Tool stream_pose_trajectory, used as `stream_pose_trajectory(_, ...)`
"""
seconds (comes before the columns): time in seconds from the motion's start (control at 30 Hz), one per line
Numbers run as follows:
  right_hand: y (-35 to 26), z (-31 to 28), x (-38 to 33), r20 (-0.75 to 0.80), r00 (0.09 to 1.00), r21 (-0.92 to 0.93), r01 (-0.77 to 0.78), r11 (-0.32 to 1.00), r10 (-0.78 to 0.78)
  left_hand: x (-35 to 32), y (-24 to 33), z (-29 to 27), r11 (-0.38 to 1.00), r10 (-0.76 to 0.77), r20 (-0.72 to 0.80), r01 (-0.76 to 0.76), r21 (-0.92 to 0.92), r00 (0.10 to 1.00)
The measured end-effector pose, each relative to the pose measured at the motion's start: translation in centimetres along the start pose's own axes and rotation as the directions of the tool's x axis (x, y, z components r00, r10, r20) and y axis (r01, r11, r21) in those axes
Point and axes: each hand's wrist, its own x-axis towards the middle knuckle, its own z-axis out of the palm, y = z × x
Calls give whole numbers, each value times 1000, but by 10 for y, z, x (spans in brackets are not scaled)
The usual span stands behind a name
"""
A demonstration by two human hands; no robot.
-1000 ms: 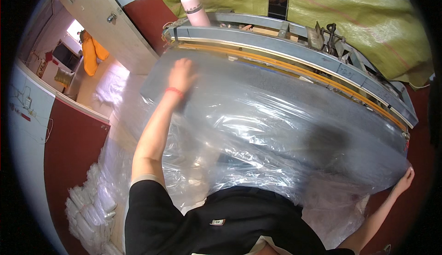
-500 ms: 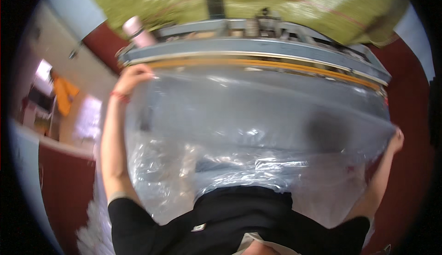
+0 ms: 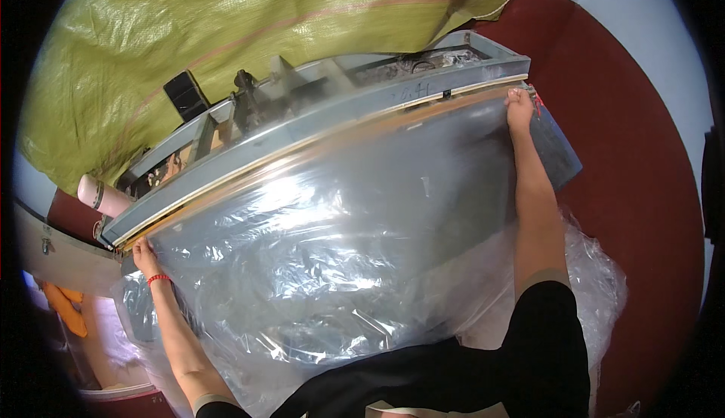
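A wide sheet of clear plastic film (image 3: 332, 259) stretches between my two hands, shiny and wrinkled toward my body. My left hand (image 3: 143, 256), with a red bracelet at the wrist, pinches the film's far edge at the left end of a long grey metal machine (image 3: 325, 127). At the machine's right end my right hand (image 3: 518, 110) is closed on the film's other corner. Between them the film's edge lies along the orange-and-cream strip on the machine's near side. A grey plate (image 3: 557, 154) shows beyond my right wrist.
Green-yellow woven sheeting (image 3: 302, 10) covers the space behind the machine. A black phone (image 3: 186, 95) lies on it, and a pink bottle (image 3: 104, 195) is at the machine's left end. Loose film (image 3: 593, 289) bunches at the right above a dark red floor (image 3: 642, 191).
My right hand has moved up and forward, bringing its film corner to the machine's strip. The view has turned, so the machine now slants up to the right. Both hands keep their hold.
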Motion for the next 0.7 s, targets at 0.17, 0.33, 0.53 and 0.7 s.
stream_pose_trajectory(0.17, 6, 1, 9, -40, 994, 73, -95, 993, 98, 3, -2, 23, 998, -31, -8, 30, -60, 999)
stream_pose_trajectory(0.33, 0, 3, 10, -90, 978, 6, -187, 982, 187, 8, -6, -1, 996, 57, -4, -57, 62, 998)
stream_pose_trajectory(0.53, -24, -2, 4, -88, 952, 74, -289, 954, 295, 3, -2, 8, 997, -59, -224, 46, -65, 973)
stream_pose_trajectory(0.7, -15, -4, 6, -14, 961, 69, -275, 959, 276, 6, -6, 5, 999, -29, -212, 34, 20, 977)
